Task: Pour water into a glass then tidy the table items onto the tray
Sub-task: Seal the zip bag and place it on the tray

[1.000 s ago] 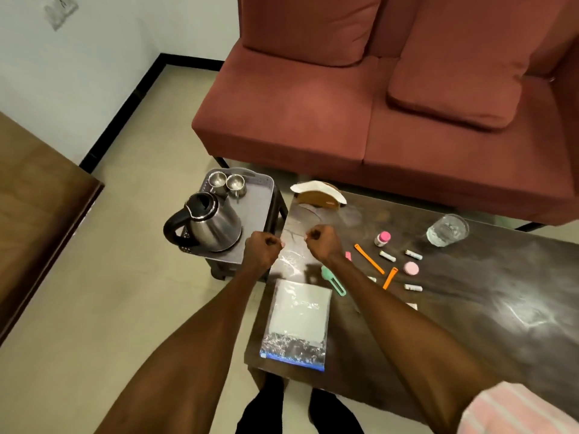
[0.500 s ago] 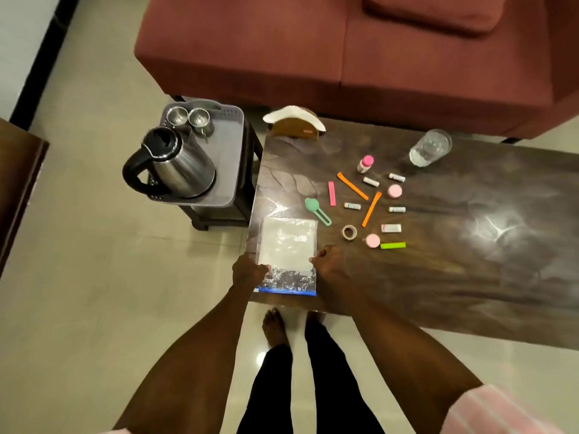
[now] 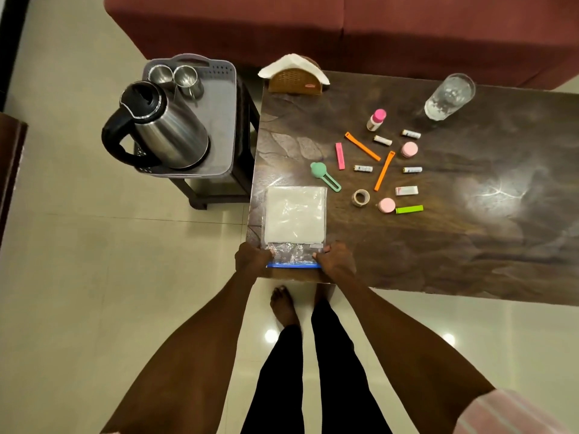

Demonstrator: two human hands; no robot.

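The left hand [image 3: 252, 257] and right hand [image 3: 336, 260] each pinch a near corner of the zip bag [image 3: 294, 225] with curled fingers, probably to steady its blue seal at the worktop [image 3: 470, 245] edge. Small clips and tubes lie scattered beyond it. The glass [image 3: 448, 97] stands at the far side; the tray [image 3: 224, 120], carrying the kettle [image 3: 163, 130], sits on a stool alongside.
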